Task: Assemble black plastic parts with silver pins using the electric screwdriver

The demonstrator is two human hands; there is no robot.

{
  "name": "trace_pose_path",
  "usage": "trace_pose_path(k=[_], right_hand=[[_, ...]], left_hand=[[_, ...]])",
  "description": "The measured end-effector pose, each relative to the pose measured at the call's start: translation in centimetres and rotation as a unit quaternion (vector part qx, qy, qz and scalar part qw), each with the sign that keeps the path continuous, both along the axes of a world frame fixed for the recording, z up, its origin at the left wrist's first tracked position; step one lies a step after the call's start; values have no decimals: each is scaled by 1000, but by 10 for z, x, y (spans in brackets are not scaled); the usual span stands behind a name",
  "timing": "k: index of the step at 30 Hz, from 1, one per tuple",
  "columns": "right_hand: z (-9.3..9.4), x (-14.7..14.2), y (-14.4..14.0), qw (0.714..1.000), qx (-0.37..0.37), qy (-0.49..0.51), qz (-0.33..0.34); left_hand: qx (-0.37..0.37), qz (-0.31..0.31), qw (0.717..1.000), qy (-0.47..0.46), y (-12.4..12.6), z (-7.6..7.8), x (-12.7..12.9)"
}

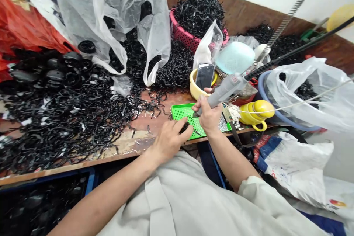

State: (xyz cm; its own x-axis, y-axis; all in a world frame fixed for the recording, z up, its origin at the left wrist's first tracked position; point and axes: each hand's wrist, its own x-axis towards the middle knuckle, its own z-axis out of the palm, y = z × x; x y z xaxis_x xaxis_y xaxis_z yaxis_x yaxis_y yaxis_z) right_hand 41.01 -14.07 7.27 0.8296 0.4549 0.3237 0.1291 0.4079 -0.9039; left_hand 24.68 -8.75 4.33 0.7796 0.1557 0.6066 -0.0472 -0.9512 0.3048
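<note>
Head view: right hand (208, 115) grips the electric screwdriver (225, 89) over the green tray (179, 111) at the bench's front edge; left hand (169, 139) pinches a black part (184, 126); heaps remain unworked.

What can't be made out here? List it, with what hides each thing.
Head view only:
- Tip of the grey power screwdriver: hidden behind the right hand.
- Small black part under the left hand: mostly covered by its fingers.
- Green tray: near half blocked by both hands; its holes too small to tell filled from empty.
- Contents of the blue bin: dark, cut off by the bottom edge.
</note>
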Motion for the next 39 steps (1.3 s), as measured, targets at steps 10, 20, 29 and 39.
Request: trace_pose_path(k=[10, 20, 29, 39], right_hand=[[-13, 24, -4, 998, -56, -13, 41], [-34, 35, 4, 994, -86, -17, 62], [-35, 31, 1, 994, -79, -24, 68], [-5, 6, -2, 998, 3, -15, 64]], left_hand=[[-244, 104, 963, 45, 2, -8, 5], [-769, 187, 611, -19, -7, 1, 2], [-759, 200, 619, -16, -10, -6, 7], [-776, 192, 600, -33, -8, -7, 5]])
